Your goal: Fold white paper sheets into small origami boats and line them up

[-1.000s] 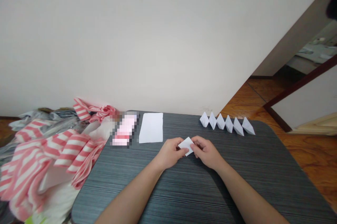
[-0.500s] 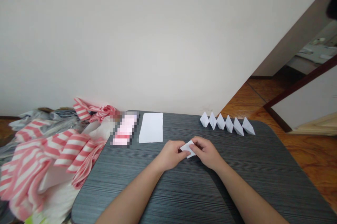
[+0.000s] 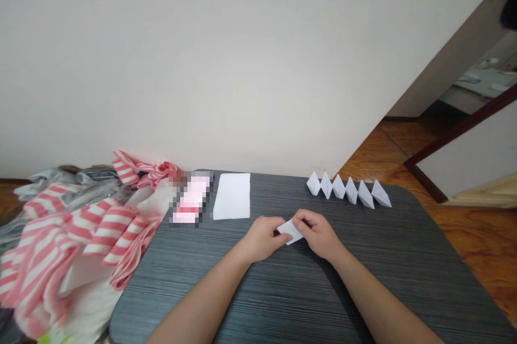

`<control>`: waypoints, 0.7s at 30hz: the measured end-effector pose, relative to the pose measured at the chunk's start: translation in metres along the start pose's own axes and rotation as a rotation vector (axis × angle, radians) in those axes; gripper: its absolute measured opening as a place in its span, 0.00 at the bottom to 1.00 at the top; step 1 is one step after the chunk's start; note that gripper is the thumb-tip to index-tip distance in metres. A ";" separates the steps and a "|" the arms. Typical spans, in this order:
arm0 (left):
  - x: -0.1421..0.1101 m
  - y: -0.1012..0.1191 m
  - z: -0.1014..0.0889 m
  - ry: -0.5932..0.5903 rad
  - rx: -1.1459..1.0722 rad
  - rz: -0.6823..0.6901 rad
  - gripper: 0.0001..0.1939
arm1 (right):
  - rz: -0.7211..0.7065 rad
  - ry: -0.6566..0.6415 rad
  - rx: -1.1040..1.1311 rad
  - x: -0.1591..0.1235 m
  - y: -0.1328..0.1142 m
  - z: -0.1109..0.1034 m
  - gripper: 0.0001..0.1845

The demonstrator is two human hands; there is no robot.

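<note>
Folded paper [image 3: 289, 228], one: over the desk [image 3: 278, 301], in from its far edge; fingers of left hand [image 3: 263, 237] and right hand [image 3: 318, 232] clamped on it. I'd rate it light, easily creased; pinch opposite edges.

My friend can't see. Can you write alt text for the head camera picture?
A person's left hand and right hand hold a folded white paper at a dark table. Six pointed paper shapes line its back right; a white sheet lies back left, striped cloth heaped beside the table.
</note>
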State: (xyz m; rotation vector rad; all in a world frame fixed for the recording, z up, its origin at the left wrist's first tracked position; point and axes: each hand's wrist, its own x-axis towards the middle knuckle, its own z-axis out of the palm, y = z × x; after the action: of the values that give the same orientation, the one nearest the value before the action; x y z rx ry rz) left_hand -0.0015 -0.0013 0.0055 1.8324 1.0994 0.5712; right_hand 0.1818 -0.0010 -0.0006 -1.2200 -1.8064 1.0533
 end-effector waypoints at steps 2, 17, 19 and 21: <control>0.000 0.001 0.000 -0.006 -0.003 -0.002 0.09 | -0.004 0.008 -0.013 0.000 0.000 0.000 0.13; 0.003 -0.004 0.003 0.032 -0.376 -0.100 0.11 | 0.011 -0.037 -0.103 -0.004 0.001 -0.001 0.15; 0.004 -0.006 0.005 0.037 -0.386 -0.110 0.12 | 0.023 -0.028 -0.114 -0.004 0.002 -0.001 0.16; 0.003 -0.007 0.005 0.047 -0.366 -0.111 0.12 | 0.040 -0.028 -0.107 -0.004 0.002 0.000 0.17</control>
State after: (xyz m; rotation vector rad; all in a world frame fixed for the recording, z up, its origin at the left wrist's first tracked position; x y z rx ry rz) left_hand 0.0010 0.0006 -0.0036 1.4402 1.0424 0.7023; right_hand 0.1841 -0.0041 -0.0031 -1.3163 -1.8879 1.0113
